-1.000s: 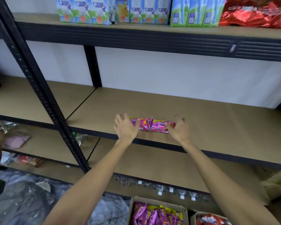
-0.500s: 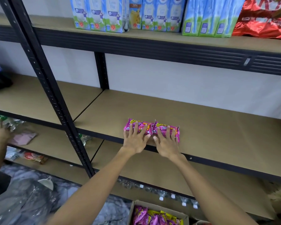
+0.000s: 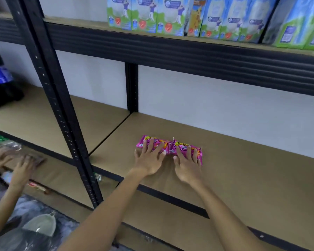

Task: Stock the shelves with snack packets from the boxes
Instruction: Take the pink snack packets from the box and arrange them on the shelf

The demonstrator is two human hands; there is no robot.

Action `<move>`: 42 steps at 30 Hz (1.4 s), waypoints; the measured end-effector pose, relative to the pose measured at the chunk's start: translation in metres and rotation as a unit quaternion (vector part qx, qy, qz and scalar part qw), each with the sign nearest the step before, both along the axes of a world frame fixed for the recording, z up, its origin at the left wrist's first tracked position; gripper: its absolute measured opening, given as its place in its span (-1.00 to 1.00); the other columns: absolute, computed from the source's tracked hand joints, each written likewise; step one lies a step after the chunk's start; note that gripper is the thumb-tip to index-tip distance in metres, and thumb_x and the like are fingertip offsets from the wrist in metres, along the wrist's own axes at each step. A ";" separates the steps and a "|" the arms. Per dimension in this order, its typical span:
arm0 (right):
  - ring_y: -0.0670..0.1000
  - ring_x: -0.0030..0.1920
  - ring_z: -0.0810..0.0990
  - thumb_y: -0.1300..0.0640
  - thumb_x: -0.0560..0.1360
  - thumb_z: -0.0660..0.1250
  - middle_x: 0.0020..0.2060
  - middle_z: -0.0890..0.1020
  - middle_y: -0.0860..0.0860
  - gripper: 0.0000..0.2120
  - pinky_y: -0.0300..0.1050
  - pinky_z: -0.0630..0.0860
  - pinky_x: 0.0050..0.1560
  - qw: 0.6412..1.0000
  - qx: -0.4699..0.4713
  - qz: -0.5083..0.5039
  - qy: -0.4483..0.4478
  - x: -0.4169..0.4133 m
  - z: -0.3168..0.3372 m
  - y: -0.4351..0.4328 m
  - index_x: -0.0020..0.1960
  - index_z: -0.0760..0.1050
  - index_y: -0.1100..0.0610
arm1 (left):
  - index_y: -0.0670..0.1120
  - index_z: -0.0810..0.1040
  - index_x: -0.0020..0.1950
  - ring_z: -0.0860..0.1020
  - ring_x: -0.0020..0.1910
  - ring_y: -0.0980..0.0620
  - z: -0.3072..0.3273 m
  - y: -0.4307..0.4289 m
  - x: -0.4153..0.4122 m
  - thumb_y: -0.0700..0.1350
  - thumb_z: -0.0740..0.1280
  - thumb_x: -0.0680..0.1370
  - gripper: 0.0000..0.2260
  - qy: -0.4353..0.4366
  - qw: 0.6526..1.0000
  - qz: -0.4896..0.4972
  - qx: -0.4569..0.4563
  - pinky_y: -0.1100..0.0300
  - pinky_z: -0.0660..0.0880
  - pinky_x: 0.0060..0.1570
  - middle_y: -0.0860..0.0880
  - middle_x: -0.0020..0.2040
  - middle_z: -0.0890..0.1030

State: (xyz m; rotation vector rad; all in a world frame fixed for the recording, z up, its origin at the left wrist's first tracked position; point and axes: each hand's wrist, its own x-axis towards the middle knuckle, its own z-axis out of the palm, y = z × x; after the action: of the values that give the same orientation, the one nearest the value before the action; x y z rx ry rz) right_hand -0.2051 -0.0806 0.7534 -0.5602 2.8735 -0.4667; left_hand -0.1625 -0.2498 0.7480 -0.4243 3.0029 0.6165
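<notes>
Two pink snack packets, the left one (image 3: 144,143) and the right one (image 3: 182,145), lie side by side on the brown middle shelf (image 3: 243,169), a little back from its front edge. My left hand (image 3: 149,161) rests flat on the left packet with its fingers spread. My right hand (image 3: 188,166) lies flat on the right packet in the same way. Neither hand is wrapped around a packet. The boxes are out of view.
Blue and green cartons (image 3: 170,19) line the upper shelf. A black upright post (image 3: 62,115) stands left of my arms. A dark cola bottle (image 3: 0,78) sits on the left bay. Another person's hands (image 3: 20,167) work on the lower left shelf.
My hands moved from the packets' outer ends onto their tops, fingers spread. The packets sit slightly further back on the shelf. The view has risen and the boxes below have dropped out.
</notes>
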 end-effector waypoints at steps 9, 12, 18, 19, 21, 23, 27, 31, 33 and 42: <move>0.19 0.59 -0.26 -0.16 0.69 -0.12 0.62 -0.20 0.08 -0.48 0.19 -0.15 0.57 0.999 -0.020 -0.004 0.042 -0.081 -0.011 -0.086 0.63 -0.08 -0.14 | 0.34 -0.13 0.56 -0.33 0.57 -0.02 -0.008 -0.082 -0.089 0.28 -0.15 0.65 -0.53 0.034 0.999 0.012 0.004 -0.33 -0.25 0.47 0.07 0.62 -0.27; 0.20 0.59 -0.27 -0.15 0.69 -0.11 0.61 -0.22 0.09 -0.47 0.20 -0.16 0.55 0.999 -0.016 0.003 0.037 -0.105 -0.009 -0.103 0.63 -0.09 -0.13 | 0.33 -0.10 0.57 -0.31 0.58 -0.03 -0.009 -0.100 -0.115 0.27 -0.15 0.66 -0.54 0.051 0.998 0.016 0.012 -0.34 -0.27 0.44 0.06 0.62 -0.24; 0.21 0.58 -0.29 -0.15 0.69 -0.10 0.61 -0.23 0.10 -0.46 0.23 -0.17 0.55 1.000 -0.013 -0.003 0.024 -0.138 -0.002 -0.138 0.63 -0.10 -0.11 | 0.30 -0.06 0.59 -0.28 0.58 -0.05 -0.004 -0.128 -0.153 0.25 -0.12 0.67 -0.53 0.057 0.997 0.026 0.038 -0.35 -0.27 0.46 0.04 0.63 -0.21; 0.21 0.58 -0.30 -0.14 0.69 -0.10 0.61 -0.23 0.10 -0.47 0.24 -0.18 0.55 1.000 -0.013 -0.003 0.022 -0.141 -0.001 -0.142 0.63 -0.10 -0.10 | 0.30 -0.05 0.59 -0.28 0.59 -0.05 -0.003 -0.132 -0.158 0.25 -0.11 0.66 -0.53 0.054 0.997 0.027 0.040 -0.35 -0.28 0.46 0.05 0.63 -0.21; 0.21 0.58 -0.31 -0.13 0.69 -0.09 0.61 -0.24 0.10 -0.46 0.24 -0.19 0.54 1.000 -0.015 -0.001 0.020 -0.145 -0.002 -0.148 0.63 -0.11 -0.11 | 0.31 -0.04 0.58 -0.28 0.59 -0.04 -0.003 -0.141 -0.166 0.26 -0.10 0.66 -0.53 0.050 0.997 0.029 0.044 -0.34 -0.29 0.44 0.05 0.63 -0.21; 0.20 0.58 -0.32 -0.12 0.69 -0.08 0.61 -0.24 0.09 -0.46 0.23 -0.19 0.55 1.000 -0.016 0.002 0.022 -0.149 -0.004 -0.151 0.63 -0.12 -0.12 | 0.31 -0.04 0.58 -0.29 0.59 -0.03 -0.006 -0.145 -0.171 0.27 -0.09 0.66 -0.52 0.057 0.997 0.033 0.045 -0.34 -0.30 0.43 0.05 0.63 -0.21; 0.19 0.58 -0.31 -0.12 0.69 -0.06 0.61 -0.24 0.08 -0.46 0.21 -0.18 0.56 1.000 -0.012 0.005 0.028 -0.154 -0.005 -0.153 0.63 -0.11 -0.12 | 0.28 -0.03 0.59 -0.30 0.58 -0.03 -0.009 -0.147 -0.174 0.27 -0.08 0.66 -0.51 0.067 0.996 0.031 0.049 -0.33 -0.31 0.43 0.04 0.63 -0.22; 0.16 0.59 -0.31 -0.12 0.69 -0.06 0.61 -0.25 0.06 -0.46 0.17 -0.17 0.56 1.000 -0.003 0.010 0.030 -0.153 -0.003 -0.150 0.63 -0.12 -0.14 | 0.27 -0.07 0.59 -0.30 0.58 -0.05 -0.010 -0.147 -0.170 0.26 -0.08 0.66 -0.50 0.071 0.997 0.020 0.027 -0.35 -0.28 0.46 0.02 0.63 -0.23; 0.16 0.59 -0.30 -0.12 0.69 -0.06 0.61 -0.24 0.06 -0.46 0.16 -0.17 0.56 1.000 0.003 0.009 0.028 -0.154 -0.001 -0.149 0.63 -0.11 -0.14 | 0.26 -0.09 0.60 -0.28 0.59 -0.08 -0.010 -0.146 -0.168 0.27 -0.09 0.65 -0.49 0.065 0.998 0.018 0.005 -0.36 -0.25 0.46 0.00 0.63 -0.23; 0.13 0.58 -0.33 -0.16 0.69 -0.07 0.60 -0.27 0.03 -0.47 0.21 -0.18 0.55 0.999 0.014 0.011 0.039 -0.156 -0.003 -0.147 0.62 -0.12 -0.18 | 0.20 -0.15 0.61 -0.19 0.60 -0.20 -0.001 -0.145 -0.168 0.31 -0.12 0.63 -0.43 0.040 0.995 0.005 -0.088 -0.36 -0.23 0.44 -0.09 0.63 -0.19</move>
State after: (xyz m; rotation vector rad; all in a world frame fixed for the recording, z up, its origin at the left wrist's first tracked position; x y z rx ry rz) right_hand -0.3613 -0.2272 0.7501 -0.6167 2.9397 -0.4087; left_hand -0.3302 -0.3951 0.7466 -0.4337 3.1468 0.3784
